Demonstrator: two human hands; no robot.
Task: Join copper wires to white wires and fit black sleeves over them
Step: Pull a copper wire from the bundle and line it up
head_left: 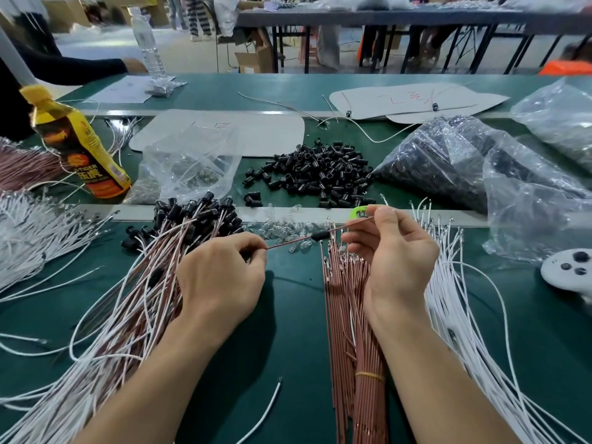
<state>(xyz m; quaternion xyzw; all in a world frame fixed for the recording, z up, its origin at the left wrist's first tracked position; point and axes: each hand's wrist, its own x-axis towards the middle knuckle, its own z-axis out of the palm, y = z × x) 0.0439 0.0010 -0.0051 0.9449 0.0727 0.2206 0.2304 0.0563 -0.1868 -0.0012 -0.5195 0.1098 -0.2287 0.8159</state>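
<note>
Above the desk (288, 315), both hands' fingers pinch a copper wire (288, 242), left hand (221, 280) and right hand (390, 251); its black sleeve (320, 235) probably needs sliding home next.

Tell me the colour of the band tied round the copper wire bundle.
Yellow; the band shows best in the head view, low on the copper wire bundle.

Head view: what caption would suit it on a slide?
Left hand and right hand pinch a copper wire carrying a black sleeve, above a banded copper bundle and loose white wires.
</note>
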